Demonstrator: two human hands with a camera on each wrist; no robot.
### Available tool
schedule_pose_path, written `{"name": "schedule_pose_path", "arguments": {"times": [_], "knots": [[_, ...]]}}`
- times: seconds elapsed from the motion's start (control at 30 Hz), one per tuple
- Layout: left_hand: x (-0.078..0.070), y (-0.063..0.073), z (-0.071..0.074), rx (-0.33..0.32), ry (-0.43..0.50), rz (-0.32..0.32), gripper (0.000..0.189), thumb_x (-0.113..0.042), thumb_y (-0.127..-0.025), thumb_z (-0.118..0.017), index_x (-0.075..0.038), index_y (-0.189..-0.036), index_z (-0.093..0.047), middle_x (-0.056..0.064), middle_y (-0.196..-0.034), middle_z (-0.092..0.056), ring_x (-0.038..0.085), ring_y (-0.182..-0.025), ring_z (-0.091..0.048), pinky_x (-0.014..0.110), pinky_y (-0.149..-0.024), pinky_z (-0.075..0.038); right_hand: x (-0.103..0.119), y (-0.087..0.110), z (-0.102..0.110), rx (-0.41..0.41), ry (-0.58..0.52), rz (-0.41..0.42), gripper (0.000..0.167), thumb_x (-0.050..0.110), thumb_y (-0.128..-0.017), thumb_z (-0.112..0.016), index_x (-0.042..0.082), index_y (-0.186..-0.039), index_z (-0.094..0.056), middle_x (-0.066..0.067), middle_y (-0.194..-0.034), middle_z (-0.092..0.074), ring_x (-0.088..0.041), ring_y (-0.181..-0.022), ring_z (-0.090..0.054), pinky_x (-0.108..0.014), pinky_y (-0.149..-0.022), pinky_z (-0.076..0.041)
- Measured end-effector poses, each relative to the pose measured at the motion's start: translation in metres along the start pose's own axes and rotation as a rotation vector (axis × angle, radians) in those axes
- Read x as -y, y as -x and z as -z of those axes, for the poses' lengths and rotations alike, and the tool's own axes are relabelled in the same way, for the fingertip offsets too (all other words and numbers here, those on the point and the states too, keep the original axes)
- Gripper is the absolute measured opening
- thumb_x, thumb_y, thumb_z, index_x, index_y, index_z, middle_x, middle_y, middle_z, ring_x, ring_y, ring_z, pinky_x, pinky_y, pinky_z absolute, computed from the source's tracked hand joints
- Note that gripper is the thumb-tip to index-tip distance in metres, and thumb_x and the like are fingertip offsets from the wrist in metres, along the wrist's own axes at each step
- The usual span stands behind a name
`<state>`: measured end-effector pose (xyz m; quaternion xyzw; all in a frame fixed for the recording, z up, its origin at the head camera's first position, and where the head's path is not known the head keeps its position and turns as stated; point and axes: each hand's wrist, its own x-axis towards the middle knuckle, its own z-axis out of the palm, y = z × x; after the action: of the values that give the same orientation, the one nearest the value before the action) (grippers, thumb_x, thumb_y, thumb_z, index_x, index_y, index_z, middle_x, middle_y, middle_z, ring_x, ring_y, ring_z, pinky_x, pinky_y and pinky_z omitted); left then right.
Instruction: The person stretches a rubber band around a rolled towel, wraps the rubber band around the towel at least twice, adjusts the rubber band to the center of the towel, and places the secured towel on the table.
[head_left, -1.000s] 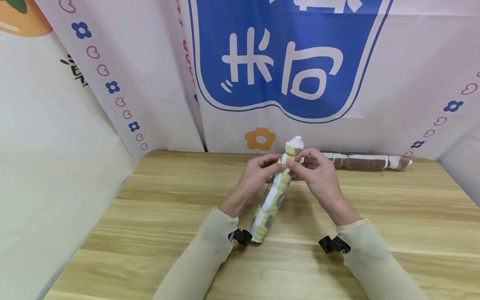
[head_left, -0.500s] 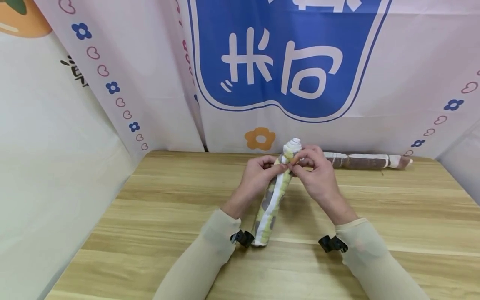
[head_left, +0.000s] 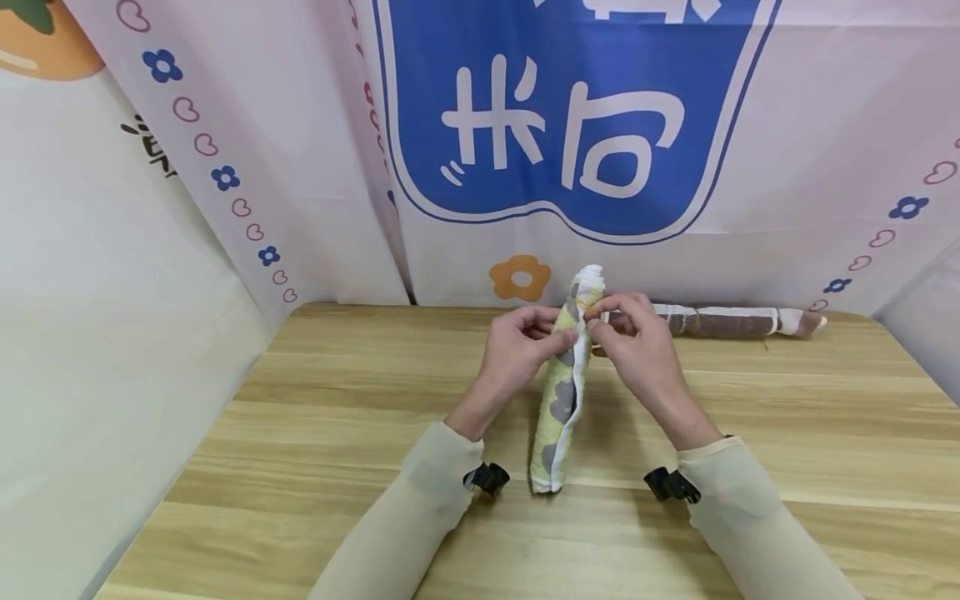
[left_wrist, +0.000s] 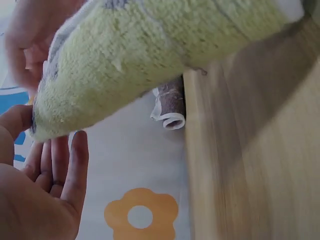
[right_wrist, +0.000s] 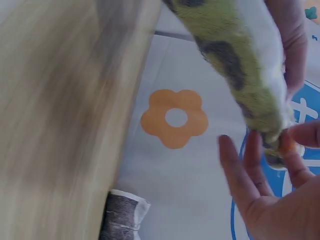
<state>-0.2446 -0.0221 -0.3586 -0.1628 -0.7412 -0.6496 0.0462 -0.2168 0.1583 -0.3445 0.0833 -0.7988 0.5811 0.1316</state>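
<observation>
A rolled-up towel (head_left: 557, 408), yellow-green with grey spots and a white edge running down its length, stands tilted above the table in the head view. My left hand (head_left: 517, 354) holds it from the left near its upper part, thumb on the front. From the right, my right hand (head_left: 641, 354) pinches a thin orange band (right_wrist: 287, 142) at the upper end, with thumb and forefinger right at the towel. The left wrist view shows the towel's fuzzy side (left_wrist: 120, 65) over the left fingers. Part of the band is hidden by the fingers.
A second rolled towel (head_left: 735, 323), brown with white edges and thin bands around it, lies along the table's back edge at right. The wooden table (head_left: 300, 467) meets a printed cloth backdrop (head_left: 450, 258) at the back. Cloth also hangs on both sides.
The towel has turned in my hands, so more grey spots face forward, and its lower end has swung right. My right fingers have stayed near the band at the upper end.
</observation>
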Motion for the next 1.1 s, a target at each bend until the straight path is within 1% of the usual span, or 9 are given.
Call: {"name": "schedule_pose_path", "arguments": {"times": [0.17, 0.3, 0.4, 0.5, 0.6, 0.7, 0.77, 0.93, 1.1], "knots": [[-0.003, 0.003, -0.004, -0.051, -0.193, -0.141, 0.016, -0.006, -0.087, -0.086, 0.0, -0.1, -0.079, 0.004, -0.088, -0.073, 0.011, -0.075, -0.064, 0.022, -0.067, -0.056, 0.007, 0.001, 0.002, 0.019, 0.177, -0.037, 0.038, 0.036, -0.098, -0.079, 0.001, -0.104, -0.067, -0.013, -0.122, -0.055, -0.028, -0.099, -0.065, -0.035, -0.079, -0.058], [-0.004, 0.006, -0.007, -0.086, -0.352, -0.268, 0.014, -0.005, -0.086, -0.086, 0.0, -0.097, -0.079, 0.005, -0.089, -0.073, 0.013, -0.073, -0.066, 0.02, -0.066, -0.057, 0.01, 0.002, 0.0, -0.014, 0.255, -0.036, 0.034, 0.031, -0.095, -0.083, 0.002, -0.099, -0.065, -0.016, -0.117, -0.064, -0.034, -0.101, -0.071, -0.036, -0.077, -0.056], [-0.001, 0.006, -0.006, -0.072, -0.355, -0.284, 0.015, -0.007, -0.086, -0.087, -0.001, -0.097, -0.079, 0.006, -0.088, -0.074, 0.012, -0.072, -0.067, 0.019, -0.065, -0.056, 0.01, 0.003, 0.0, -0.032, 0.231, -0.03, 0.028, 0.023, -0.095, -0.083, 0.002, -0.099, -0.064, -0.017, -0.113, -0.07, -0.035, -0.098, -0.075, -0.031, -0.072, -0.057], [0.002, 0.003, -0.001, 0.009, -0.249, -0.218, 0.015, -0.009, -0.09, -0.085, -0.001, -0.101, -0.079, 0.007, -0.091, -0.076, 0.011, -0.075, -0.067, 0.022, -0.067, -0.056, 0.01, 0.003, 0.003, -0.02, 0.191, -0.023, 0.024, 0.017, -0.095, -0.081, 0.002, -0.1, -0.063, -0.018, -0.108, -0.073, -0.03, -0.091, -0.075, -0.026, -0.067, -0.056], [0.003, 0.0, 0.008, 0.084, -0.076, -0.094, 0.016, -0.014, -0.095, -0.081, -0.003, -0.107, -0.079, 0.006, -0.097, -0.077, 0.013, -0.081, -0.067, 0.03, -0.073, -0.059, 0.01, 0.002, 0.007, 0.028, 0.137, -0.018, 0.021, 0.012, -0.095, -0.08, 0.001, -0.101, -0.063, -0.017, -0.103, -0.074, -0.022, -0.085, -0.075, -0.026, -0.066, -0.058], [0.002, -0.003, 0.016, 0.103, 0.071, 0.021, 0.025, -0.023, -0.099, -0.078, -0.005, -0.116, -0.078, 0.006, -0.107, -0.076, 0.017, -0.092, -0.069, 0.039, -0.081, -0.062, 0.009, 0.0, 0.008, 0.123, 0.056, -0.024, 0.02, 0.009, -0.095, -0.08, 0.0, -0.103, -0.063, -0.018, -0.101, -0.073, -0.018, -0.082, -0.074, -0.03, -0.069, -0.061], [0.001, -0.005, 0.02, 0.105, 0.131, 0.064, 0.032, -0.027, -0.099, -0.078, -0.005, -0.122, -0.076, 0.007, -0.113, -0.075, 0.019, -0.099, -0.071, 0.043, -0.086, -0.062, 0.009, 0.0, 0.008, 0.198, 0.008, -0.032, 0.02, 0.007, -0.095, -0.079, -0.001, -0.104, -0.063, -0.018, -0.106, -0.071, -0.018, -0.083, -0.074, -0.033, -0.072, -0.063], [0.0, -0.008, 0.025, 0.127, 0.172, 0.095, 0.035, -0.024, -0.097, -0.08, -0.002, -0.124, -0.076, 0.01, -0.116, -0.074, 0.021, -0.098, -0.072, 0.04, -0.084, -0.063, 0.007, 0.002, 0.006, 0.335, -0.055, -0.045, 0.02, 0.006, -0.096, -0.078, -0.001, -0.106, -0.062, -0.02, -0.119, -0.064, -0.022, -0.089, -0.075, -0.037, -0.076, -0.064], [-0.001, -0.009, 0.03, 0.115, 0.156, 0.136, 0.028, -0.02, -0.093, -0.083, -0.002, -0.114, -0.078, 0.008, -0.106, -0.075, 0.017, -0.091, -0.069, 0.036, -0.08, -0.063, 0.004, 0.003, 0.003, 0.393, -0.013, 0.005, 0.017, 0.004, -0.096, -0.077, 0.002, -0.107, -0.064, -0.019, -0.12, -0.064, -0.027, -0.095, -0.073, -0.035, -0.077, -0.062]]}}
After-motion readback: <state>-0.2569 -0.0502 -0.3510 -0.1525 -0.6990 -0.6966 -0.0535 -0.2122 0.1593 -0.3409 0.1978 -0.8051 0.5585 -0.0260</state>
